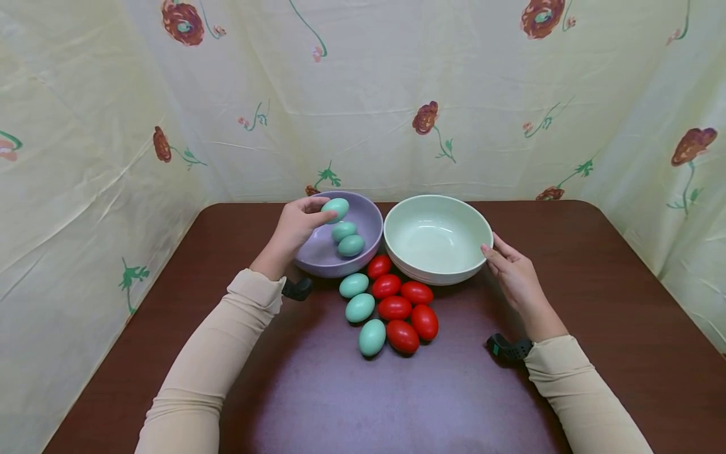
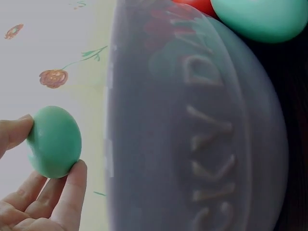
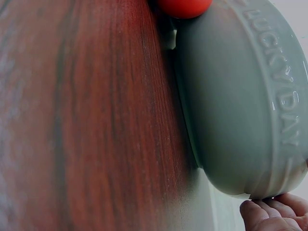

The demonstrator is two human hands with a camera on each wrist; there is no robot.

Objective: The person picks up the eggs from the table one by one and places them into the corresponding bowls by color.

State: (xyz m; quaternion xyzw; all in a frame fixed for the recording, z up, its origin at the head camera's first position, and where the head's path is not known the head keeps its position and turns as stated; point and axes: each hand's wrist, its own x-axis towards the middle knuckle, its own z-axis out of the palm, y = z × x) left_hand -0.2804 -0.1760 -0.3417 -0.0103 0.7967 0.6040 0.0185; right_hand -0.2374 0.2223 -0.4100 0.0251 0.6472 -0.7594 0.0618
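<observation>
In the head view my left hand point(image 1: 299, 226) pinches a pale green egg point(image 1: 336, 209) between thumb and fingertips, above the purple bowl point(image 1: 338, 270). The left wrist view shows the same green egg point(image 2: 54, 142) held beyond the bowl's rim. Two more green eggs point(image 1: 351, 245) lie inside that bowl. My right hand point(image 1: 513, 275) grips the rim of the pale green bowl point(image 1: 438, 277) at its right side, thumb at the edge and fingers against the outer wall. Nothing lies inside this bowl.
Several red eggs point(image 1: 395, 308) lie in a cluster on the brown table point(image 1: 454, 391) in front of the bowls. Left of them, three green eggs point(image 1: 360, 308) form a line. A flowered cloth point(image 1: 363, 94) hangs behind the table.
</observation>
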